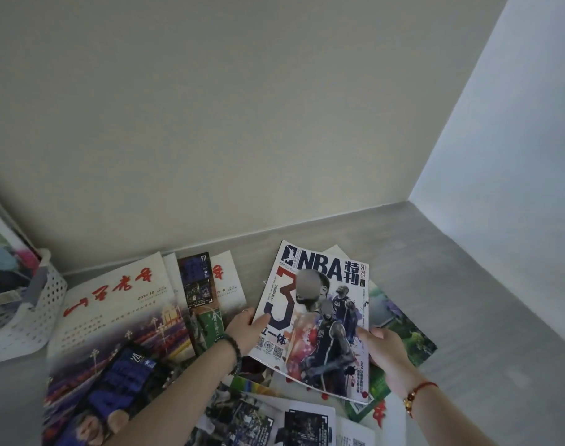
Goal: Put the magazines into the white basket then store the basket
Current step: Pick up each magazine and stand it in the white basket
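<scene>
NBA magazine (319,320) held in both hands above the littered worktop (451,284).
Its long axis runs away from the person, title end toward the wall, cover up. The left hand (247,328) pinches its left edge; the right hand (385,347) grips its right edge. The white basket (33,313) sits far left.

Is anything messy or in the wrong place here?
Yes. The magazines lie scattered and overlapping at odd angles on the grey surface, outside the white basket at the far left. Both hands, left hand and right hand, hold only the NBA magazine.
</scene>
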A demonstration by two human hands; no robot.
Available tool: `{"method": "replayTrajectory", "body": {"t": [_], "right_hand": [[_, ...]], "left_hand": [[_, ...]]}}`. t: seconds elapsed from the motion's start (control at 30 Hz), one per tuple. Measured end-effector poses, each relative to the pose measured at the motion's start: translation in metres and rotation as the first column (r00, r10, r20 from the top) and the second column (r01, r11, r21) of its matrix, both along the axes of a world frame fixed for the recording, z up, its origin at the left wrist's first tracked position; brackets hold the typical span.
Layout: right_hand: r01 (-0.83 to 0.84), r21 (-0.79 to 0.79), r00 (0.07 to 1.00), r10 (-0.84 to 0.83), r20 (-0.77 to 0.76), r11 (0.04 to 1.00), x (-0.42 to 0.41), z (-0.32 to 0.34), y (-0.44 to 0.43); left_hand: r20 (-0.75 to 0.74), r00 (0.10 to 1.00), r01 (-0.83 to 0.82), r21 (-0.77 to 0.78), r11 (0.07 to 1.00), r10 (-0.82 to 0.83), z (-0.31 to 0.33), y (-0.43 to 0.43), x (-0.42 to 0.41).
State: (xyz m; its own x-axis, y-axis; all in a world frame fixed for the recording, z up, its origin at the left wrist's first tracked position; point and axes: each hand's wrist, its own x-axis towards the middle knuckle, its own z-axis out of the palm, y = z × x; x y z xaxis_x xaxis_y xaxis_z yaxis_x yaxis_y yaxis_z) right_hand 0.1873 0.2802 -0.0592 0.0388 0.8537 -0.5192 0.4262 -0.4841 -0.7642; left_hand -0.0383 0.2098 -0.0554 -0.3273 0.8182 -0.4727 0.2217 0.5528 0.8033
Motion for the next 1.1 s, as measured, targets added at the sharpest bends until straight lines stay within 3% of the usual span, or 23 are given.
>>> {"method": "replayTrajectory", "body": {"t": [0.23, 0.4, 0.53, 0.77, 0.9, 1.1], "right_hand": [[-0.057, -0.026, 0.998, 0.056, -0.041, 0.998, -0.013, 0.012, -0.006], [0.058, 0.023, 0.938, -0.047, -0.342, 0.998, -0.053, 0.046, -0.013], [0.041, 0.142, 0.86, 0.037, -0.509, 0.989, -0.099, 0.087, -0.024], [-0.145, 0.403, 0.773, 0.358, -0.525, 0.904, -0.222, 0.135, -0.078], [-0.251, 0.574, 0.704, 0.554, -0.444, 0.78, -0.302, 0.162, -0.114], [-0.224, 0.66, 0.725, 0.575, -0.38, 0.717, -0.42, 0.191, -0.14]], "left_hand": [[0.167, 0.986, -0.06, 0.262, 0.963, 0.016, 0.031, -0.013, -0.005], [0.34, 0.941, -0.133, 0.376, 0.917, -0.003, 0.058, -0.052, -0.04], [0.455, 0.89, -0.206, 0.401, 0.893, 0.001, 0.083, -0.089, -0.089], [0.249, 0.927, -0.368, 0.451, 0.813, 0.281, 0.134, -0.158, -0.194], [0.069, 0.895, -0.404, 0.544, 0.736, 0.44, 0.16, -0.2, -0.264], [0.084, 0.778, -0.538, 0.601, 0.591, 0.623, 0.19, -0.243, -0.365]]}}
